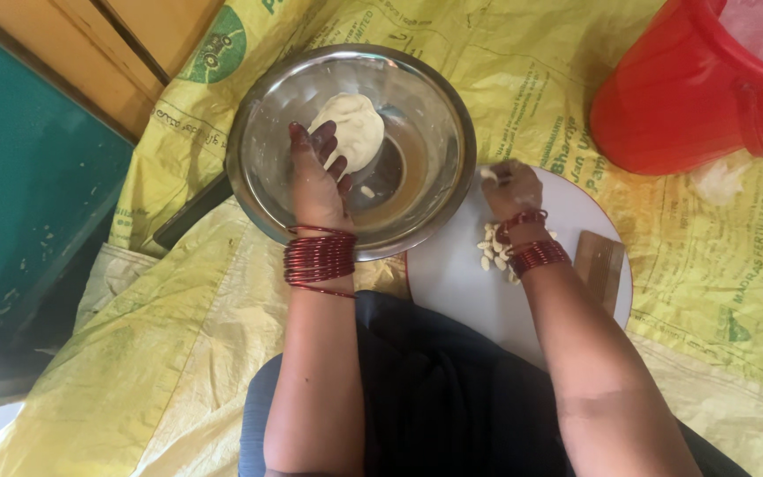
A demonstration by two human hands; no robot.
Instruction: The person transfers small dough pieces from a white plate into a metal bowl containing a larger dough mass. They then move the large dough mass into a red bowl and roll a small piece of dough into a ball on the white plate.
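My left hand point(315, 172) reaches into a steel bowl point(430, 190) and its fingers press on a pale lump of dough point(353, 124) resting against the bowl's far wall. My right hand point(509, 188) is on a round white board point(452, 283), fingers pinched on a small bit of dough point(488, 175). Several small shaped dough pieces point(493, 253) lie on the board beside that wrist. Both wrists carry red bangles.
A small wooden ridged block point(600, 265) lies on the board's right side. A red plastic bucket point(664, 97) with a plastic bag stands at the upper right. A yellow printed sack point(178, 353) covers the floor. A green surface and wooden planks are at the left.
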